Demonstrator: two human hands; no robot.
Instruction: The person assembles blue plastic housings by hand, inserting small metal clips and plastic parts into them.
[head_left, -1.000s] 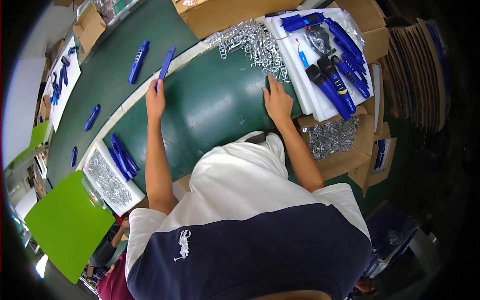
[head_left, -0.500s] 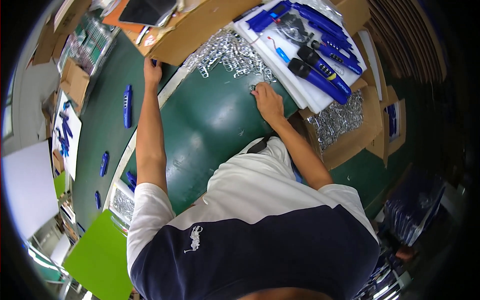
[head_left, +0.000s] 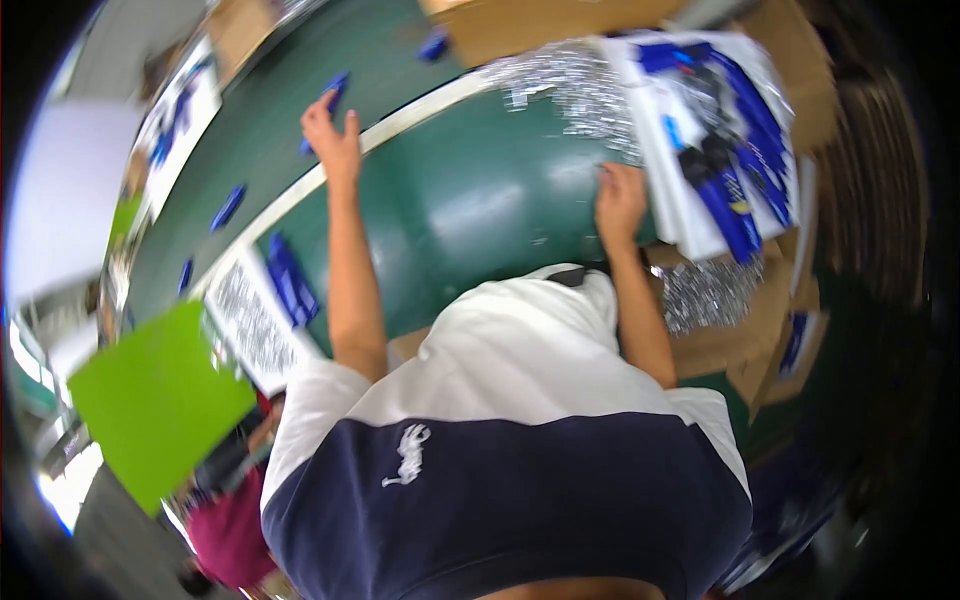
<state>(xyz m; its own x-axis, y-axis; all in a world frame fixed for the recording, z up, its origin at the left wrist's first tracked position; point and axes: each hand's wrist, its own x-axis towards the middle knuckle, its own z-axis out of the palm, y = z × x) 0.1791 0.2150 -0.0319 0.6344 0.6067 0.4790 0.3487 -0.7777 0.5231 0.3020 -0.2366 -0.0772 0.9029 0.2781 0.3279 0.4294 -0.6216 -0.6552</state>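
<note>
My left hand (head_left: pixel 335 145) reaches past the pale strip, thumb and fingers apart, over a slim blue handheld device (head_left: pixel 338 88) on the far green surface. The device shows past the fingertips and beside the palm; whether they touch it is blurred. My right hand (head_left: pixel 622 195) is closed, fingertips pinched, just below a heap of shiny metal clips (head_left: pixel 575 90) on the green table (head_left: pixel 460 190). What sits in the pinch is too smeared to make out. White foam sheets (head_left: pixel 655 200) next to it carry several blue devices with black heads (head_left: pixel 735 215).
A cardboard box (head_left: pixel 560 22) stands at the far edge. An open carton of silvery pieces (head_left: pixel 710 300) is at right. More blue devices (head_left: pixel 228 207) lie along the left. A white tray (head_left: pixel 225 290) and a green panel (head_left: pixel 160 400) are lower left, near a person in maroon (head_left: pixel 235 530).
The view has turned, shifting the scene rightward. My left hand has left the cardboard box's corner and opened over another blue device. My right hand stays closed near the clips.
</note>
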